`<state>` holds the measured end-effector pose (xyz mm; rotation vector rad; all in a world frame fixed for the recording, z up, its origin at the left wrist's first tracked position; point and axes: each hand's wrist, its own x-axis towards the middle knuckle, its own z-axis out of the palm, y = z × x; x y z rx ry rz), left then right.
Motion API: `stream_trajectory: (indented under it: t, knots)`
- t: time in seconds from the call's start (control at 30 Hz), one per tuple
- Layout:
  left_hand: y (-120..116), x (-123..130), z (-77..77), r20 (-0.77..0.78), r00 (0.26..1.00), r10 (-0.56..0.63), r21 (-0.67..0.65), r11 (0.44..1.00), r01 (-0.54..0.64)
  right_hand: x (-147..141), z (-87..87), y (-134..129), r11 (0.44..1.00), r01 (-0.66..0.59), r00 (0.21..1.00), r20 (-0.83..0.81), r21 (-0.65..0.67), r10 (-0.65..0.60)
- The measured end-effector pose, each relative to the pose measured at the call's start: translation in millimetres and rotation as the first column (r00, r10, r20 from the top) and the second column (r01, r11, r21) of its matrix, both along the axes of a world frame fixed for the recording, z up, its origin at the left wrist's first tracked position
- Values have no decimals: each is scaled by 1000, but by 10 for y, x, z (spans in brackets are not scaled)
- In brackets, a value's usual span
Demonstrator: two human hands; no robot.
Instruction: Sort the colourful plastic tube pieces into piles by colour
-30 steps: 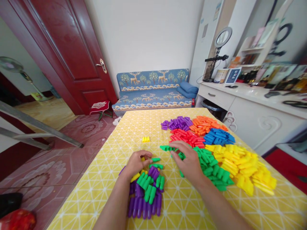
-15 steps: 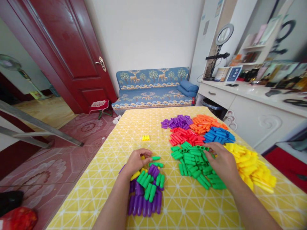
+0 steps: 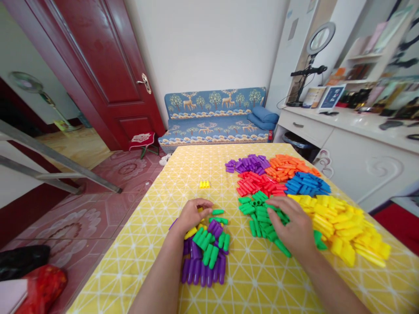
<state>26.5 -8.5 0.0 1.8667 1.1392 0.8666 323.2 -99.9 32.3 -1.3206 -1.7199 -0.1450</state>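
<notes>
My left hand is curled at the far edge of an arranged cluster of purple tubes and green tubes. A bit of yellow shows by its fingers, but I cannot make out what they grip. Two loose green tubes lie just right of its fingertips. My right hand reaches over a heap of short green plastic tubes, thumb and fingers apart, hiding part of the heap. Beside that hand lies a heap of yellow tubes. A small yellow group sits farther off on the table.
Behind the green heap are red, purple, orange and blue heaps. A yellow patterned cloth covers the table. Beyond it stands a blue sofa, with a white cabinet at the right.
My right hand has shifted left and nearer over the green heap, its thumb and fingers now farther apart. My left hand stays by the cluster. The whole view has turned slightly left.
</notes>
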Motion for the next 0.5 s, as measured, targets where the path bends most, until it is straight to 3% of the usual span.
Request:
stream_trajectory:
  t: [0.07,0.13,0.23,0.33,0.4,0.5]
  knots:
    - [-3,-5,13,21,1000,-11,-11,1000,11,-350,-22,-102,978,-181,983,-27,-106,180]
    - [-5,-12,28,66,998,-5,-25,1000,6,-696,-67,-229,914,-324,943,-11,-245,332]
    - [0,-27,38,224,971,83,-105,993,-61,-1069,-124,-405,777,-467,840,62,-422,539]
    - [10,-46,54,408,893,189,-236,967,-97,-1238,-139,-472,635,-545,708,104,-547,698]
    - [13,-61,91,541,813,216,-298,953,-55,-1293,-139,-427,619,-536,693,119,-574,711]
    - [1,-88,199,723,663,196,-321,944,71,-1361,-159,-260,692,-462,761,153,-555,631]
